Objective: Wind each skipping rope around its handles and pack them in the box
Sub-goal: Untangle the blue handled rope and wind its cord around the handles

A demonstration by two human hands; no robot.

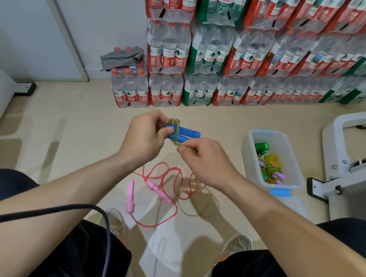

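Observation:
My left hand (145,134) grips two blue handles (187,132) held side by side, with a few turns of yellowish rope (175,131) wrapped around them. My right hand (206,159) pinches that same rope just below the handles. The slack of the yellowish rope (203,206) trails in loops on the floor. A red rope (171,176) with two pink handles (129,197) lies loose on the floor between my feet. A clear plastic box (262,164) with a blue clip stands to the right and holds several wound ropes in green, yellow and purple.
Shrink-wrapped packs of water bottles (236,56) are stacked against the far wall, with a grey cloth (120,57) on a low pack. A white machine frame (352,153) stands at the right. A black cable (66,211) crosses my left arm.

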